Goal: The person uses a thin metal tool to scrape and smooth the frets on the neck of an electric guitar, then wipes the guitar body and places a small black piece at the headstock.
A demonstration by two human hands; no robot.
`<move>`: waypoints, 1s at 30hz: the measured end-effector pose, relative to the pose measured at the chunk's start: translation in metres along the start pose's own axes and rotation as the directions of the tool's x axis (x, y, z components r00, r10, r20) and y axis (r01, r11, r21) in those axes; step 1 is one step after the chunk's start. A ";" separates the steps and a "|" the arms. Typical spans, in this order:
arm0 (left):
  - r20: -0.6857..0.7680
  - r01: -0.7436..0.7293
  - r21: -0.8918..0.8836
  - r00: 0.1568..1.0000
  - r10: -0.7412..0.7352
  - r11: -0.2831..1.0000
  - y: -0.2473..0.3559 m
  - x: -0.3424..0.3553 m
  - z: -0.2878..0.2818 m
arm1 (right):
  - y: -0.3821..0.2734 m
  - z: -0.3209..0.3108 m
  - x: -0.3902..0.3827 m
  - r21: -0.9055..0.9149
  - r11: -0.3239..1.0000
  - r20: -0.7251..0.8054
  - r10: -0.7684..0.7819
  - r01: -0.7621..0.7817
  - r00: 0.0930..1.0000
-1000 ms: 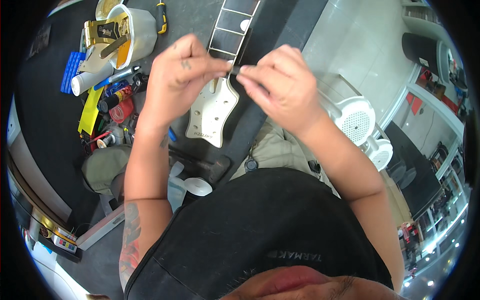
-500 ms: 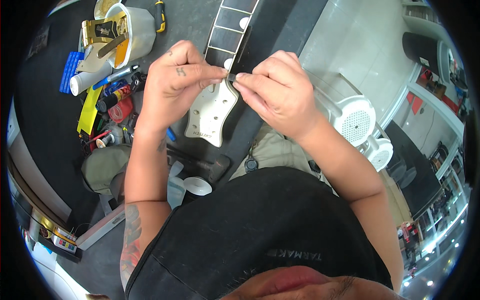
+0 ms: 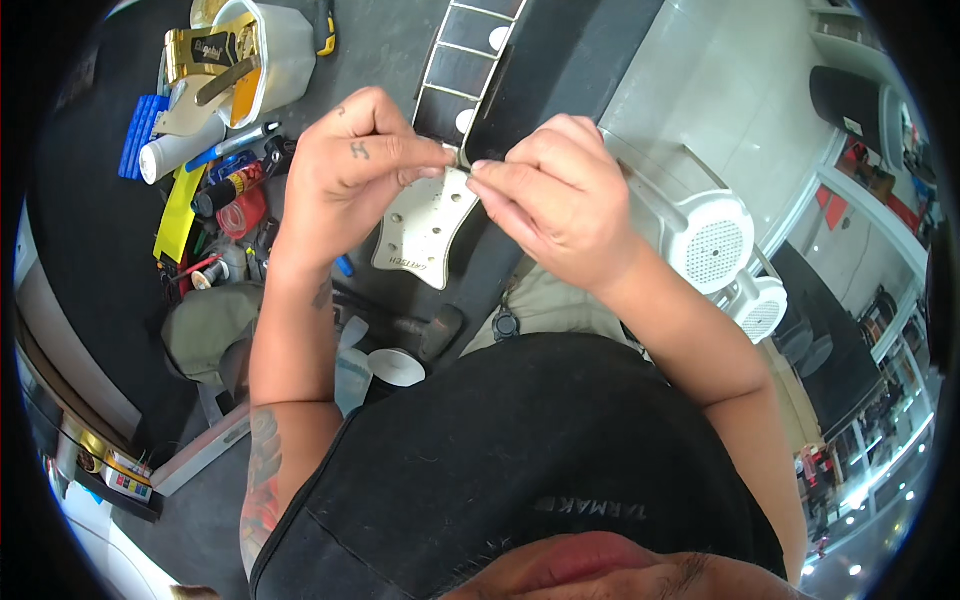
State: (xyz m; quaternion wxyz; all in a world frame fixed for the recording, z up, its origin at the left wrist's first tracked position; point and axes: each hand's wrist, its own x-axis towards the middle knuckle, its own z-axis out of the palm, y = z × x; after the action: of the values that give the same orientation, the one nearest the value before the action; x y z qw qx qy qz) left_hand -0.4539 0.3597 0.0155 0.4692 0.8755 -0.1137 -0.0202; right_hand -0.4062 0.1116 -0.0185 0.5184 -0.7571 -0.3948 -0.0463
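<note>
Two hands — one guitar neck — two white fans.

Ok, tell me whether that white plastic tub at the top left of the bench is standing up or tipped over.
Tipped. The white tub lies on its side on the dark bench, mouth facing left, with a gold packet showing inside.

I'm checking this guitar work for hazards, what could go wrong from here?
1. Both hands, left hand and right hand, pinch something tiny at the top of the white headstock; it could slip and drop.
2. The cluttered tools beside it would likely hide a dropped part.
</note>
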 end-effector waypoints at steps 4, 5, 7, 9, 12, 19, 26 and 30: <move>-0.113 -0.002 0.039 0.994 0.006 0.999 0.001 0.012 0.000 | 0.008 0.001 0.014 -0.049 0.998 -0.063 0.037 -0.040 0.997; -0.156 -0.026 0.106 0.987 0.042 0.994 0.000 0.018 0.000 | 0.011 0.001 0.019 -0.048 0.998 -0.061 0.031 -0.034 0.998; -0.149 -0.063 0.148 0.985 0.086 0.987 -0.004 0.027 -0.002 | 0.017 -0.001 0.026 -0.095 0.995 -0.094 0.034 -0.043 0.995; -0.142 -0.080 0.138 0.985 0.099 0.987 -0.008 0.028 -0.002 | 0.019 -0.001 0.026 -0.103 0.994 -0.083 0.021 -0.029 0.996; -0.115 -0.067 0.132 0.990 0.082 0.989 -0.010 0.015 -0.001 | 0.014 0.001 0.017 -0.111 0.993 -0.031 0.030 -0.033 0.999; -0.084 -0.038 0.070 0.996 0.044 0.997 -0.004 0.013 -0.007 | 0.009 0.001 0.021 -0.051 0.999 -0.019 0.009 -0.010 1.000; -0.107 -0.054 0.140 0.992 0.069 0.989 -0.007 0.013 -0.003 | 0.012 0.002 0.017 -0.084 0.996 0.008 0.013 -0.012 1.000; -0.050 -0.016 0.118 0.999 0.022 0.993 -0.002 0.005 -0.009 | 0.010 0.002 0.020 -0.022 0.999 0.035 -0.033 0.034 0.999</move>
State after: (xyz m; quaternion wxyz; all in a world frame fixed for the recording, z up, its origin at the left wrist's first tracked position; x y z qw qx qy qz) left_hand -0.4471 0.3668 0.0190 0.4196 0.9008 -0.1112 0.0134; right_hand -0.3869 0.1225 -0.0176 0.5022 -0.7568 -0.4158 -0.0465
